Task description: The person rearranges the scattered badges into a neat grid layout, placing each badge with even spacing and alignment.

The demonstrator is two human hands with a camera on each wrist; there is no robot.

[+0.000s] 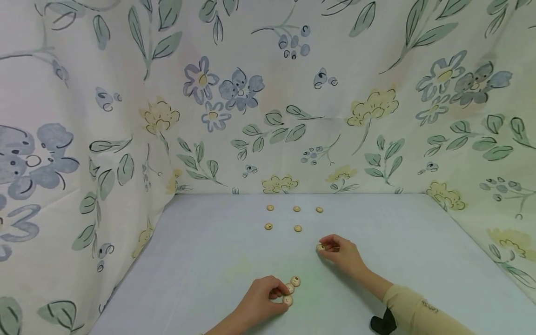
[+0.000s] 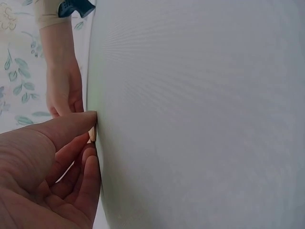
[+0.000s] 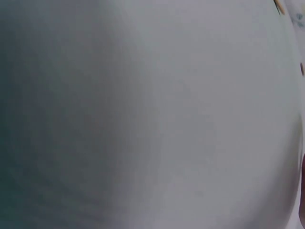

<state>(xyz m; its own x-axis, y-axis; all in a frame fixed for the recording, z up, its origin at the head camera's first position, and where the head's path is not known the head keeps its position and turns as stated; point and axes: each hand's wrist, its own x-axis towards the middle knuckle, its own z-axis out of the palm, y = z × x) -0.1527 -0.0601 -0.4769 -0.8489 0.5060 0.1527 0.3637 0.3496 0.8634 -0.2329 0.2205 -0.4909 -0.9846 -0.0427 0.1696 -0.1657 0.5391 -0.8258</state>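
Observation:
Small round wooden discs, button-like with dark marks on top, lie on the pale table. My left hand (image 1: 265,298), low in the head view, has its thumb and fingers around a disc (image 1: 287,300) at the near end of a slanting row. A second disc (image 1: 290,289) sits at its fingertips, and a third disc (image 1: 295,281) follows at the far end. In the left wrist view, thumb and fingers pinch a disc's edge (image 2: 93,133) close over the table. Further right, my right hand (image 1: 343,253) pinches another disc (image 1: 320,248) between thumb and fingers.
Beyond the hands lie several more discs in two rows: a back row (image 1: 296,209) of three and a nearer pair, with one disc (image 1: 298,228) at its right. Floral cloth (image 1: 251,153) hangs behind and beside the table (image 1: 201,251). A dark band (image 1: 383,322) hangs at the right sleeve.

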